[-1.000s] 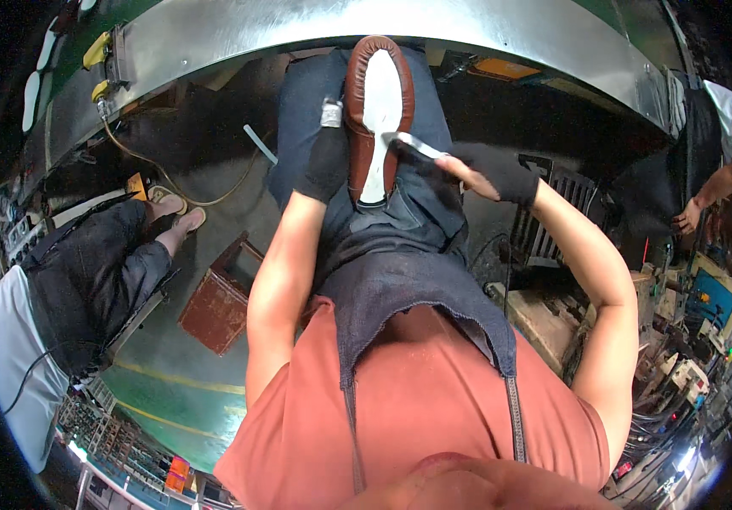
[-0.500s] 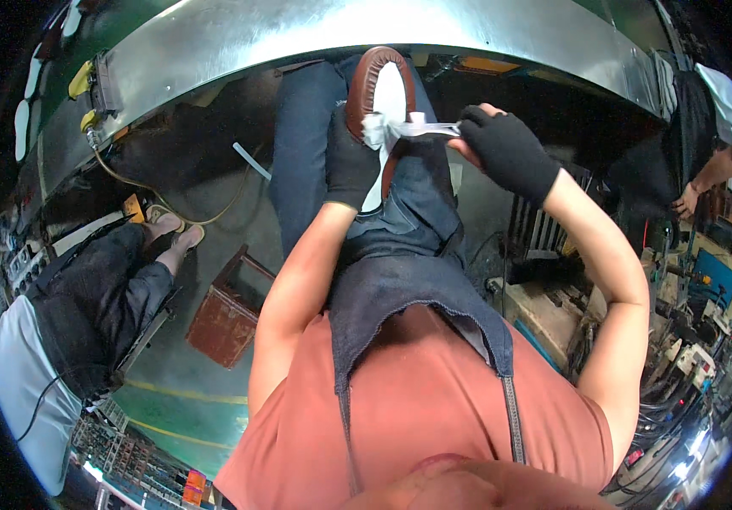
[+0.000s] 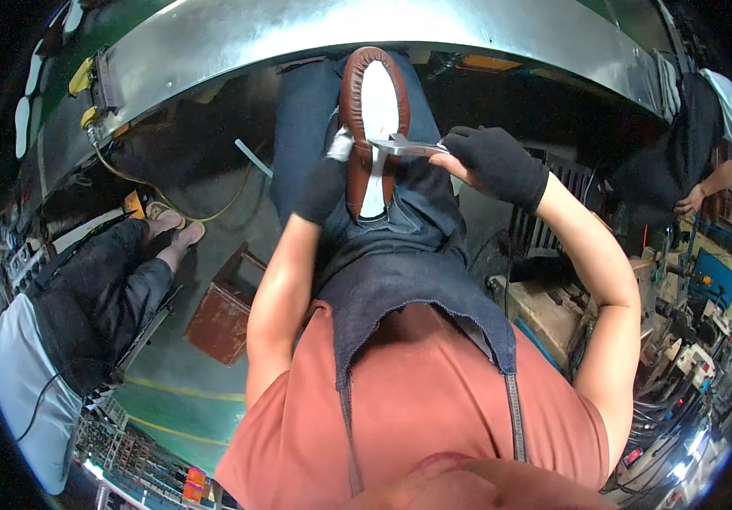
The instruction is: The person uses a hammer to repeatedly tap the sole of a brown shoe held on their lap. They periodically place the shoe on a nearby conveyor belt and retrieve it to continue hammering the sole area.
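Since the brown shoe (image 3: 351, 98) is lying white underside up on the person's lap, toe toward the bench, with nothing but denim legs (image 3: 300, 144) visible around it, slipping looks like the first worry; a sideways shove from the tool could roll it, imo. That metal hand tool (image 3: 413, 148) has its head right over the narrow middle of the white panel; can't tell if it's actually touching or just above; if it skidded, it could scratch the white or nick the leather, and too hard a press at an angle would be the likely cause. Right hand (image 3: 499, 166), black fingerless glove, has its fingers wrapped round the tool's handle, thumb along it, so a loose wrist there would let the head wander. Left hand (image 3: 322, 187) sits at the shoe's left side, white-wrapped finger (image 3: 340, 144) by the edge; can't tell whether it's pinching or just resting, since most of the fingers are hidden; either way that wrap is just beside the tool head, so a slip leftward could catch it; further out, the metal bench (image 3: 315, 32) edge is near the toe, so a forward push might bump it.
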Demonstrator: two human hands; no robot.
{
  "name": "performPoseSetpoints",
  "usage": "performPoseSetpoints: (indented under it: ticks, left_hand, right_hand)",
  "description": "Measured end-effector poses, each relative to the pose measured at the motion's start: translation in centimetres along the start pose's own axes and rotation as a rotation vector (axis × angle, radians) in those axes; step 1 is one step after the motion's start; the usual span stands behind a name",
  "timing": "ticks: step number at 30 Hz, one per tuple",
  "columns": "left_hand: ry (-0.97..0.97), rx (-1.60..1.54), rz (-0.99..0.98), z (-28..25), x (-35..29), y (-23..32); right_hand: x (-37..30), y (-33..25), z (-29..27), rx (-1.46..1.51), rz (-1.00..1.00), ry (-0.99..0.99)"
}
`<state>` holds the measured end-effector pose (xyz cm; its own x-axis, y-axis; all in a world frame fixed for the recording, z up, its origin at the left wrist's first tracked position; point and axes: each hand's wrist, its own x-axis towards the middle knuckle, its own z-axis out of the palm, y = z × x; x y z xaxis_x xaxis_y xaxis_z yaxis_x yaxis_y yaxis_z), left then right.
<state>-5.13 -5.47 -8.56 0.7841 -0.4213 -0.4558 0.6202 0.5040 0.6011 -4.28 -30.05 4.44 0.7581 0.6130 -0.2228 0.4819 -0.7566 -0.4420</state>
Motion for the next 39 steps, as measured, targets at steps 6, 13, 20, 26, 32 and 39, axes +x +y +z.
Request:
performPoseSetpoints:
  ticks: [6, 13, 20, 26, 32, 39]
  left_hand:
    - [0.224, 1.068, 0.561, 1.1, 1.2, -1.9]
    - [0.013, 1.035, 0.321, -0.5, -0.9, 1.7]
    - [0.024, 0.910, 0.377, 0.7, -0.3, 1.3]
    - [0.121, 0.177, 0.260, 3.6, 3.8, 6.7]
    - [-0.098, 0.604, 0.553, 9.7, 18.1, 23.7]
    - [-0.377, 1.731, 0.505, 7.8, 21.3, 25.6]
  right_hand:
    - [-1.1, -5.5, -0.2, 0.020, -0.133, 0.017]
    - [-0.3, -1.0, 3.0, 0.148, 0.191, -0.191]
    - [-7.5, -2.2, 18.6, 1.312, 0.941, 0.301]
    - [-6.1, -3.7, 17.2, 1.107, 0.973, 0.302]
    - [-1.0, -0.3, 13.8, 1.130, 1.056, 0.132]
    - [3.6, 5.3, 11.8, 0.979, 0.894, 0.036]
